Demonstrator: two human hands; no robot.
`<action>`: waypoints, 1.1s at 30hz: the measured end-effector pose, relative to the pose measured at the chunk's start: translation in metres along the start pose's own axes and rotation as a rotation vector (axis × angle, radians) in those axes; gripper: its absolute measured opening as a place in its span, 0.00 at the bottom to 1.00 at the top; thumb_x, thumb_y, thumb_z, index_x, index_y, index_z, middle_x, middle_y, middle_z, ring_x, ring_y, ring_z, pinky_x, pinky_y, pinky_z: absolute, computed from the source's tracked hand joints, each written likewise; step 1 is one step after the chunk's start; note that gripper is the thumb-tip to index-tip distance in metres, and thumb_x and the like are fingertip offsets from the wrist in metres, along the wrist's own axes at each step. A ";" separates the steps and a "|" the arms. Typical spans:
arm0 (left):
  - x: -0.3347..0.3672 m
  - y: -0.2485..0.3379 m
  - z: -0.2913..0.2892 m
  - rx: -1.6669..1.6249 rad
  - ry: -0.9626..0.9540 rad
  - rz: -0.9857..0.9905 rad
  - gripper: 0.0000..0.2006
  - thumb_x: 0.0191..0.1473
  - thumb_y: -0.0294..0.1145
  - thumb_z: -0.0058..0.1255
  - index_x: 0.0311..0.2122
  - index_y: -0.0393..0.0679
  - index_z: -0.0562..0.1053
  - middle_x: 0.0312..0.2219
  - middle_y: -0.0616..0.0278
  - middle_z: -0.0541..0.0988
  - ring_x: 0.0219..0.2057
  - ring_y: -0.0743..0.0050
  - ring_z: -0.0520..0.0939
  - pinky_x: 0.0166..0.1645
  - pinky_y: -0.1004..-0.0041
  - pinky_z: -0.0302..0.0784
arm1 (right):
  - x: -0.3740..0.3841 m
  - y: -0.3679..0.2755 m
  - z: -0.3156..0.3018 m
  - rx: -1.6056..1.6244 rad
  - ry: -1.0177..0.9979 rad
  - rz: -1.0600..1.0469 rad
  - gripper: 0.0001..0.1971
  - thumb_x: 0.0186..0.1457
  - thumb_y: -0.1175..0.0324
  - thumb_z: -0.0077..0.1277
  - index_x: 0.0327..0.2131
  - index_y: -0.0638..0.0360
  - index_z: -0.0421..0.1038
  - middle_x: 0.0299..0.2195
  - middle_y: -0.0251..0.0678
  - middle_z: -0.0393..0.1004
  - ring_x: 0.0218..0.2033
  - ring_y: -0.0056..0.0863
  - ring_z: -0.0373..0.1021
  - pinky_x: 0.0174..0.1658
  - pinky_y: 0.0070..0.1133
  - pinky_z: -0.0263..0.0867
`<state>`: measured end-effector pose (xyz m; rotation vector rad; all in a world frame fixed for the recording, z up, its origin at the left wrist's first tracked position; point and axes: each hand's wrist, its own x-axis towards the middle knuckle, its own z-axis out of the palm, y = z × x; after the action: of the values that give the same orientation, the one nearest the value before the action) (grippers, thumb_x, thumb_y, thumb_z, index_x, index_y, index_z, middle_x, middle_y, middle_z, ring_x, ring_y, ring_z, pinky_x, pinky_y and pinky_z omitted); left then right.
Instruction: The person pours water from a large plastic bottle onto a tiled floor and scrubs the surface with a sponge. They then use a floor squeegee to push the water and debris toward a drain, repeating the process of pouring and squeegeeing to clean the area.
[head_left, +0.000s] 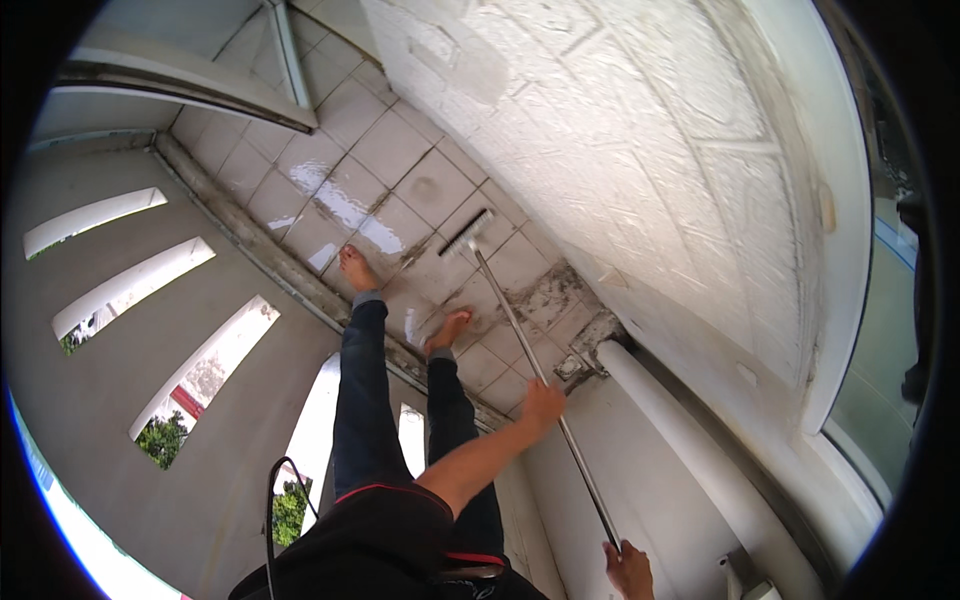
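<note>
A long-handled scrub brush (512,318) slants across the view, its metal pole running from the lower right up to the floor. The pale head with dark bristles (466,233) rests on the wet, dirty tiles (428,187). Partway along the pole, my left hand (543,402) is closed around it, the forearm reaching across my body. Lower down, close to the bottom edge of the view, my right hand (629,570) grips the pole too. My bare feet (357,267) stand on the tiles left of the brush, below dark trousers.
A rough white brick-patterned wall (640,170) rises on the right. A white pipe (690,440) runs along the lower right, near a grimy floor drain (572,370). On the left stands a grey wall with slanted openings (110,290). A door edge (190,95) juts in at the upper left.
</note>
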<state>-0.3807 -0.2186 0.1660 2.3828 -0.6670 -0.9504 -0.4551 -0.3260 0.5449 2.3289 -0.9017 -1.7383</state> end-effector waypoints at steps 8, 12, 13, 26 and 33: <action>-0.014 0.042 -0.014 0.080 -0.165 0.187 0.03 0.46 0.31 0.53 0.28 0.48 0.76 0.28 0.60 0.76 0.30 0.60 0.77 0.37 0.61 0.63 | -0.062 0.038 -0.033 0.350 0.176 -0.177 0.19 0.62 0.55 0.45 0.23 0.59 0.65 0.12 0.48 0.66 0.16 0.49 0.67 0.22 0.41 0.61; 0.000 -0.043 -0.114 0.100 -0.009 0.090 0.05 0.46 0.32 0.53 0.30 0.46 0.75 0.27 0.58 0.77 0.31 0.56 0.80 0.36 0.59 0.68 | -0.087 0.043 -0.082 0.474 0.145 -0.177 0.14 0.49 0.72 0.62 0.40 0.59 0.75 0.37 0.47 0.76 0.35 0.31 0.75 0.38 0.23 0.70; 0.014 -0.070 -0.139 0.113 -0.097 -0.018 0.07 0.47 0.33 0.53 0.33 0.45 0.75 0.29 0.56 0.78 0.33 0.55 0.80 0.38 0.59 0.69 | -0.080 0.035 -0.088 0.712 0.222 -0.247 0.13 0.50 0.72 0.61 0.40 0.60 0.75 0.35 0.44 0.75 0.34 0.29 0.73 0.37 0.21 0.69; 0.098 -0.198 -0.135 0.435 0.024 -0.173 0.08 0.56 0.36 0.47 0.35 0.45 0.75 0.38 0.55 0.77 0.40 0.53 0.80 0.44 0.54 0.72 | 0.130 -0.142 -0.028 2.870 0.630 -0.387 0.20 0.60 0.62 0.42 0.15 0.51 0.53 0.13 0.28 0.52 0.19 0.24 0.52 0.39 0.29 0.62; 0.075 0.017 0.047 0.436 -0.155 0.255 0.05 0.50 0.29 0.52 0.34 0.47 0.74 0.32 0.58 0.76 0.34 0.55 0.79 0.36 0.58 0.68 | 0.069 0.023 0.063 2.651 1.369 0.463 0.20 0.56 0.68 0.44 0.14 0.49 0.49 0.13 0.27 0.47 0.18 0.22 0.51 0.36 0.23 0.60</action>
<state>-0.3708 -0.2883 0.1092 2.5150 -1.3188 -0.9597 -0.5093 -0.3636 0.4750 -0.7503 1.5178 -1.4319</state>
